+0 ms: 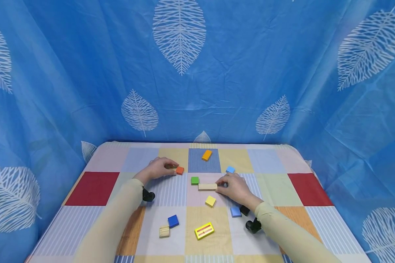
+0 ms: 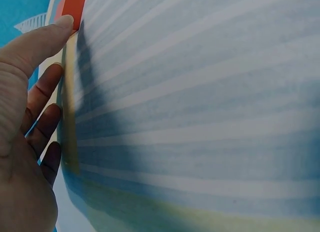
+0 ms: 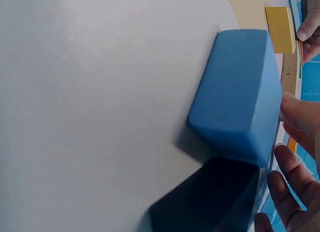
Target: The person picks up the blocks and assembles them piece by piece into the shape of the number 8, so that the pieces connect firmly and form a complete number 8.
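My left hand (image 1: 159,168) pinches a small red-orange block (image 1: 180,170) between thumb and finger over the left part of the table. In the left wrist view the thumb lies on that red block (image 2: 75,9), and the other fingers are loosely bent. Near the middle, my right hand (image 1: 234,187) grips the right end of a long plain wooden block (image 1: 207,187). A green block (image 1: 195,180) sits at the wooden block's far left end. Just beyond the right hand lies a light blue block (image 1: 230,169).
An orange block (image 1: 207,155) lies at the back. Closer in are a yellow block (image 1: 210,201), a yellow patterned block (image 1: 204,231), a dark blue block (image 1: 173,221), a ridged wooden block (image 1: 164,231), a blue block (image 1: 235,212) and a black block (image 1: 244,210).
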Tool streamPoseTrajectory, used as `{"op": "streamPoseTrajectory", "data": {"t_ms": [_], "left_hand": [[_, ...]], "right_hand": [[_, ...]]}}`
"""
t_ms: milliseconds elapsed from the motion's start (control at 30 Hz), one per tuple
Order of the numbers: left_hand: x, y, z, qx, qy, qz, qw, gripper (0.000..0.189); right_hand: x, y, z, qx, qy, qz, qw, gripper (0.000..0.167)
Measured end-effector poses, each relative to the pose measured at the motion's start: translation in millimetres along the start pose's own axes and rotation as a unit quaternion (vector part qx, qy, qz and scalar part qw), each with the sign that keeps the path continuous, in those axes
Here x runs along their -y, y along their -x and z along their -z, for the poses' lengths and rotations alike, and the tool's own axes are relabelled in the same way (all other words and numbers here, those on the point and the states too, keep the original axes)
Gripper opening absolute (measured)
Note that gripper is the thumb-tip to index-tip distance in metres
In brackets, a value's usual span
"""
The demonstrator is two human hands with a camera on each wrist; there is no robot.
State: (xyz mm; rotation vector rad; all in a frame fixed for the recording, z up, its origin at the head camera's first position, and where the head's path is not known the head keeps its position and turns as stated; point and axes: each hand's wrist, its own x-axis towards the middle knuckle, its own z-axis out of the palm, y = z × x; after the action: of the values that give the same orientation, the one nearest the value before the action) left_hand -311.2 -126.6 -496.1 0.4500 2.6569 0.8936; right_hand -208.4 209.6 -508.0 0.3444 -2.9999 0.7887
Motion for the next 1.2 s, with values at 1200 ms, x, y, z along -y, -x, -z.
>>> {"op": "streamPoseTrajectory", "data": {"t_ms": [1200], "left_hand": [[-1.7, 6.3, -7.5, -0.044, -0.032, -0.01, 0.9985, 0.031]], "right_hand": [[1.1, 0.3, 0.3, 0.006, 0.005, -0.009, 0.9999, 0.017]]}}
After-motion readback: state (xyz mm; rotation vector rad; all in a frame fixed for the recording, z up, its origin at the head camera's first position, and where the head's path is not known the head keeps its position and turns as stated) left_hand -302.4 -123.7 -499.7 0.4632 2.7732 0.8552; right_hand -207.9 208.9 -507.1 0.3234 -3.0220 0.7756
